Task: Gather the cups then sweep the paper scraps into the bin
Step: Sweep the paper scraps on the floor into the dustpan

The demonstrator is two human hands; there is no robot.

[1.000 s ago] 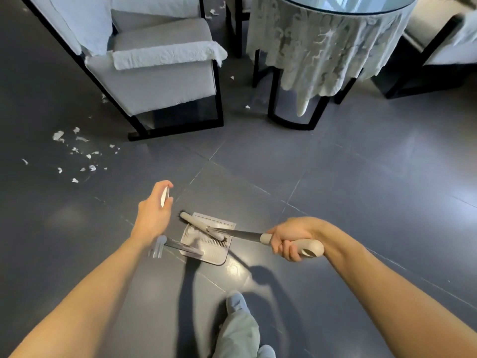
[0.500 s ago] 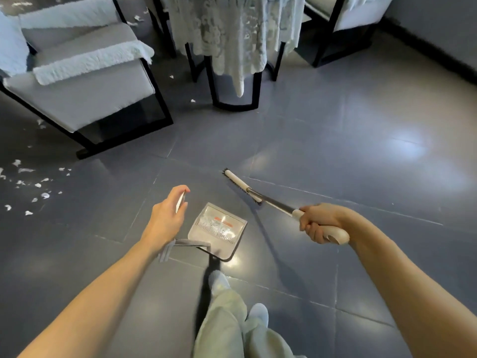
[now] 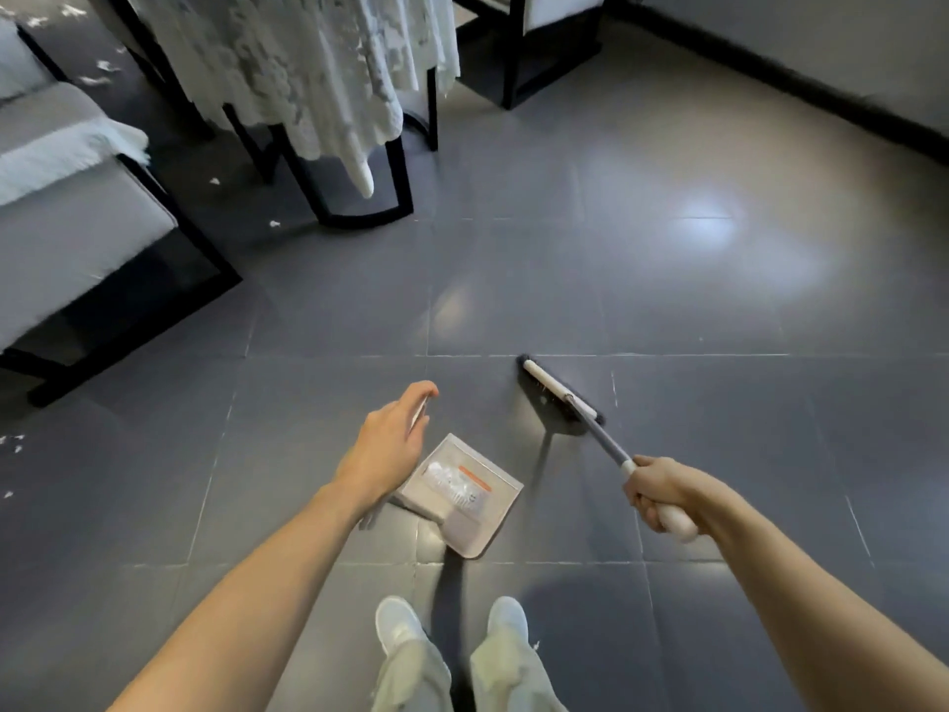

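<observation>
Extended right hand (image 3: 662, 493) grips broom (image 3: 560, 398), left hand (image 3: 385, 449) dustpan (image 3: 462, 501).

A home sitting or dining room. A grey upholstered armchair (image 3: 72, 249) with a white throw stands on the left. A lace tablecloth (image 3: 308, 69) hangs over black legs at the far middle. Another black-framed chair (image 3: 554, 28) stands farther right, on a glossy dark tiled floor (image 3: 693, 310).
</observation>
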